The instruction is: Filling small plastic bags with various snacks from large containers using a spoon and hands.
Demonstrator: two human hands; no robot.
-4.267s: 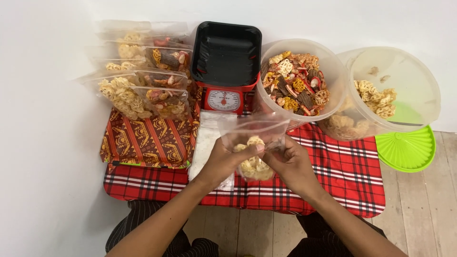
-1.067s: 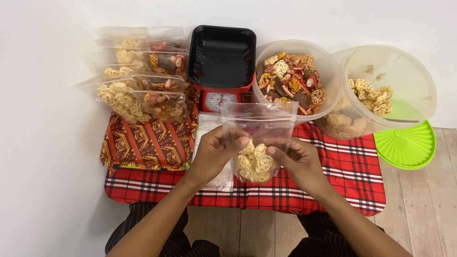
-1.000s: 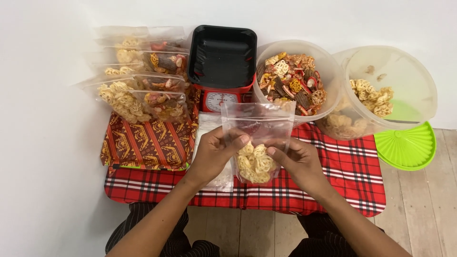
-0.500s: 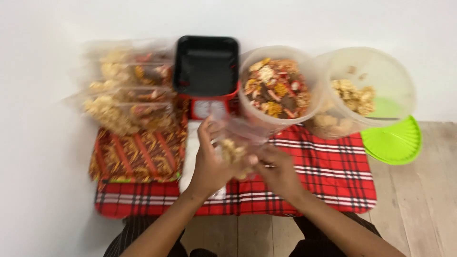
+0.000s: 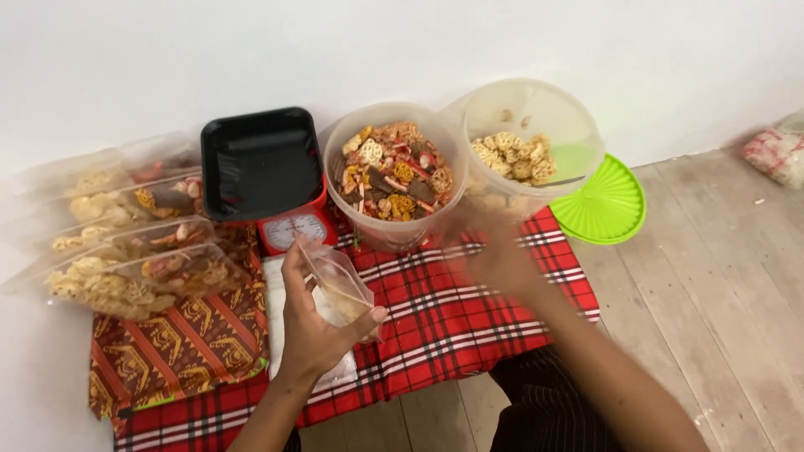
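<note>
Head view looks down on a white wall (image 5: 402, 42) across the top of the frame and a pale wooden floor (image 5: 712, 276) that lies open across the right side. A red checked cloth (image 5: 469, 318) covers the lower middle, its right edge ending beside the floor boards; a brown patterned cloth (image 5: 180, 343) overlaps it at lower left. At upper middle a clear tub of mixed crackers (image 5: 394, 172) stands next to a second clear tub (image 5: 528, 151) holding pale ring-shaped crackers, which leans at a tilt on a round green lid (image 5: 605, 201). Left of them a black tray (image 5: 260, 163) sits on a red kitchen scale (image 5: 293, 230). Filled clear bags (image 5: 126, 234) lie stacked along the left edge. A flat white pile of empty bags (image 5: 280, 318) lies on the cloth below the scale. The left hand (image 5: 314, 322) grips a small clear bag (image 5: 339, 285) between thumb and fingers, holding it up over the checked cloth at centre; a few pale crackers show in its bottom. The right hand (image 5: 494, 251) is blurred, stretched toward the two tubs over the cloth; whether it is open or closed cannot be told. At the far right edge a red-and-white package (image 5: 775, 151) lies on the floor.
</note>
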